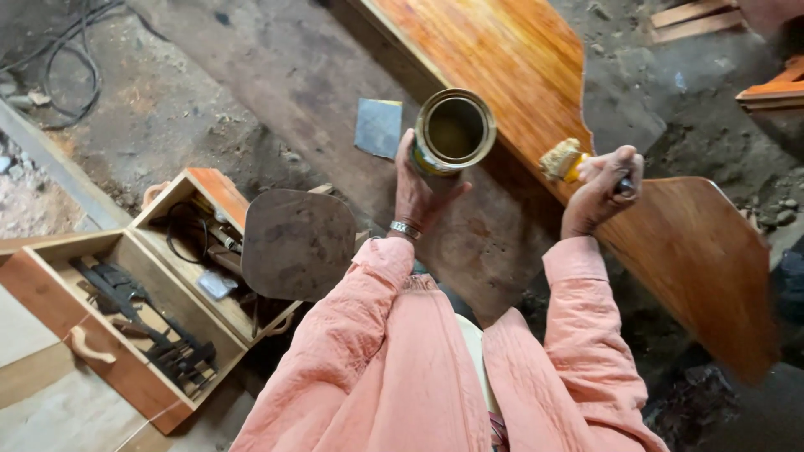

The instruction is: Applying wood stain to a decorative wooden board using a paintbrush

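Varnish tin (453,132), upper centre, is gripped in the left hand (419,188); brush (563,159) is clasped in the right hand (605,186) over the glossy board (502,59). Coating step judged underway; reloading bristles needed.

Dirt floor (209,100) bears toolbox (126,326), cable (71,59), varnished board (670,226).

Left hand (416,191) raised—right hand (601,188) apparently fisted.
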